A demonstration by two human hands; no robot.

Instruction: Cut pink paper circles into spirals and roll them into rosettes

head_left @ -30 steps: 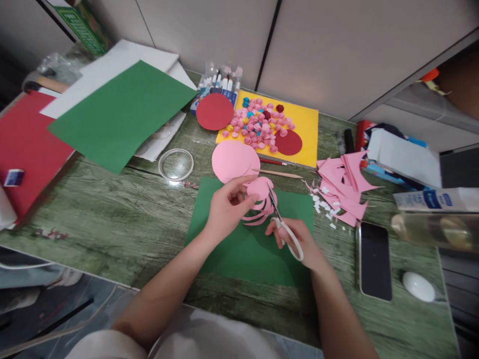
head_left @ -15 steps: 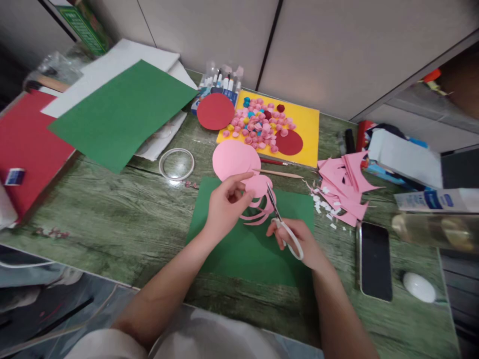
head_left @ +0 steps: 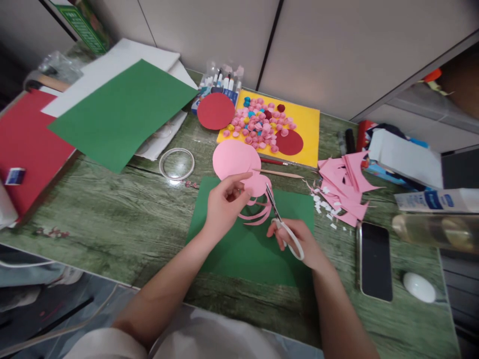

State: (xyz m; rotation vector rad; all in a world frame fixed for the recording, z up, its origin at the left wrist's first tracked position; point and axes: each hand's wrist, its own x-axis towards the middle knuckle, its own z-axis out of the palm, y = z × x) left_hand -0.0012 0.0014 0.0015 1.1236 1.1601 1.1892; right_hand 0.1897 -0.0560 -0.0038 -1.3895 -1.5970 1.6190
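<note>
Pink spiral (head_left: pixel 257 186) shifted leftward, one pair of scissors (head_left: pixel 277 220), two red discs (head_left: pixel 216 110)

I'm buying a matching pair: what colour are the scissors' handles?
White. The scissor handles show best in the head view.

The pink paper (head_left: pixel 256 186) is held up near the middle of the view, its main part a small, rounded piece with a smooth edge. Narrow, curved strips of the same pink loop below it, from about four round to seven o'clock. The scissors (head_left: pixel 274 208) have metal blades, pointing toward eleven o'clock with their tips at the paper's three o'clock edge, and white looped handles slanting down toward five o'clock.
</note>
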